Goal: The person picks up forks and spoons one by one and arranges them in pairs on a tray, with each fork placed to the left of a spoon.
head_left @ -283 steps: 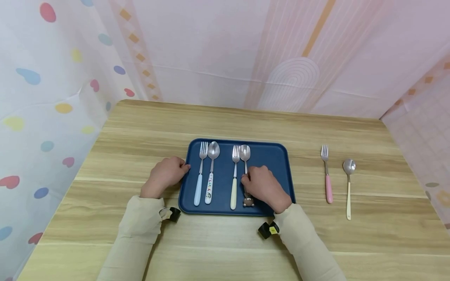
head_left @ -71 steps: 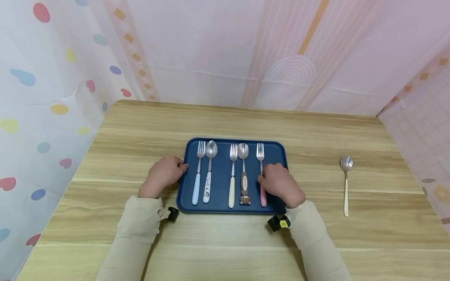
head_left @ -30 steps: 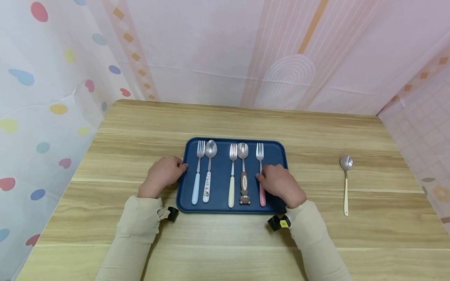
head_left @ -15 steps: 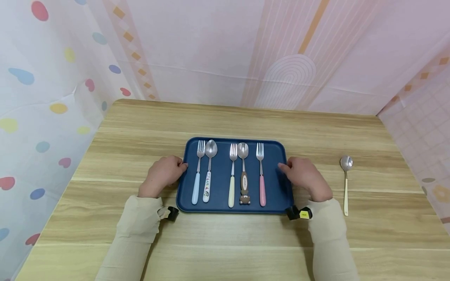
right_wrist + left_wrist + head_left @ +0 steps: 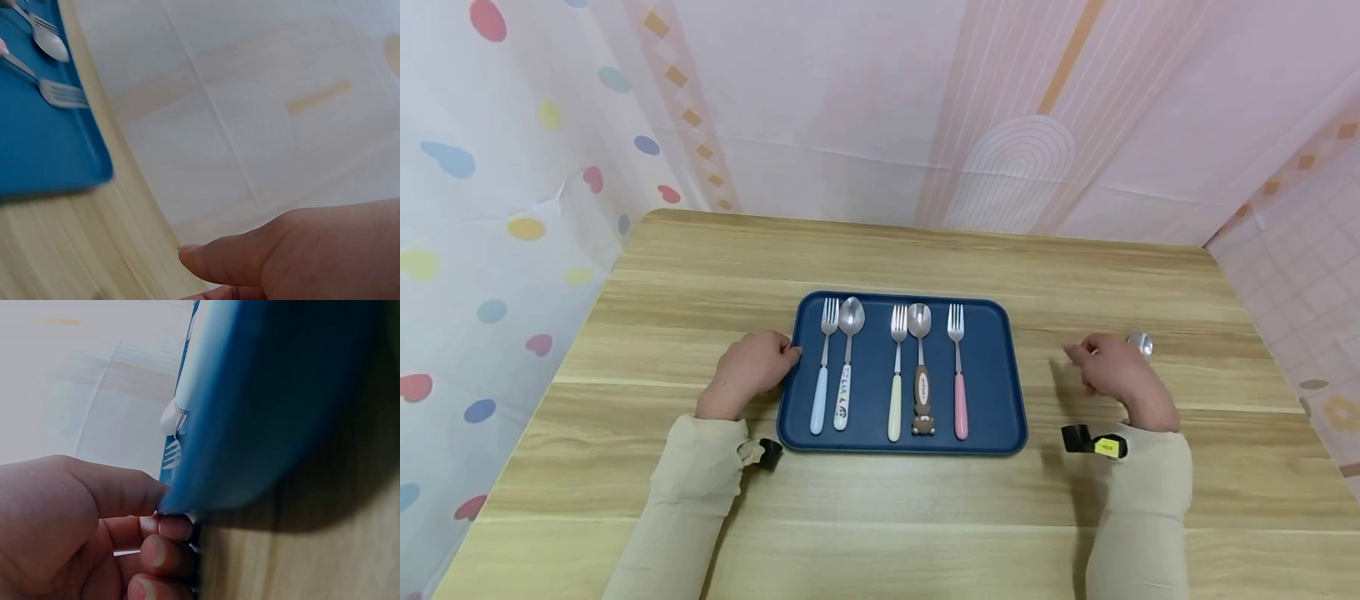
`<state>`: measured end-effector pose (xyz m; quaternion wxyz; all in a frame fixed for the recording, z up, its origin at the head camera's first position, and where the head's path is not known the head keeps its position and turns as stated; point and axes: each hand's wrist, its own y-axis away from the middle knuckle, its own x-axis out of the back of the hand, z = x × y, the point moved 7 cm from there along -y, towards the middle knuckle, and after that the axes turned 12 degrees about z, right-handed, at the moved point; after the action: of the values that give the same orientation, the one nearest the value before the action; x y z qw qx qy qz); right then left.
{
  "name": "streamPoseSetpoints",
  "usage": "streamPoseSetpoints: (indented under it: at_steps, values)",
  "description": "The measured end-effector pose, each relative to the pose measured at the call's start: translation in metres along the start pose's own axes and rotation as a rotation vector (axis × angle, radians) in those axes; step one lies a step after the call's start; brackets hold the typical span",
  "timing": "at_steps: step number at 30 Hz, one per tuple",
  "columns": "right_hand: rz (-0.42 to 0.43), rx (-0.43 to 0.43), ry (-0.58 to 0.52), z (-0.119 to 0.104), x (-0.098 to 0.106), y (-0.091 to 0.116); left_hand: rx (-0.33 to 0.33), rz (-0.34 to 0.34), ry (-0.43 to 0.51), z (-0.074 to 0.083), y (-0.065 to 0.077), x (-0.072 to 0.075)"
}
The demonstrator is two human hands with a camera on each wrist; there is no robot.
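Observation:
My left hand (image 5: 751, 372) pinches the left rim of the navy tray (image 5: 992, 375), thumb (image 5: 128, 490) above and index finger below in the left wrist view. On the tray lie a blue-handled fork (image 5: 820, 400), a white patterned spoon (image 5: 844, 396), a cream-handled fork (image 5: 895, 407), a brown bear-handled spoon (image 5: 921, 387) and a pink-handled fork (image 5: 960, 404). My right hand (image 5: 1116, 371) is over the table right of the tray, fingers loosely bent, holding nothing. Behind it shows the bowl of another spoon (image 5: 1141, 343); its handle is hidden by the hand and arm.
The wooden table (image 5: 910, 525) spreads around the tray. A patterned curtain (image 5: 850, 108) hangs along its back edge, and a dotted one (image 5: 497, 275) along the left side. Black wrist cameras sit at both sleeves.
Earlier my right hand rested at the bear spoon, then brought the pink fork onto the tray. It has released that fork and moved right towards the remaining spoon. My left hand stays at the rim.

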<state>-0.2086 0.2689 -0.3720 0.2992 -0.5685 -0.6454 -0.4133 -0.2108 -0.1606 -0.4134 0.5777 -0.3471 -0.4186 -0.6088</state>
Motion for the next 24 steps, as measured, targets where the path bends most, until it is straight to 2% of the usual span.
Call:
streamPoseSetpoints:
  at_steps: [7, 18, 24]
  values:
    - [-0.01, -0.075, -0.006, 0.029, 0.013, 0.006, -0.002, 0.006, 0.004, 0.0, 0.0, 0.0]
    - [-0.019, -0.188, -0.146, 0.063, 0.022, 0.015, 0.008, -0.002, 0.009, 0.0, 0.001, 0.0]
    - [-0.012, -0.228, -0.173, 0.077, 0.025, 0.019, 0.009, -0.002, 0.01, 0.0, 0.0, 0.0]
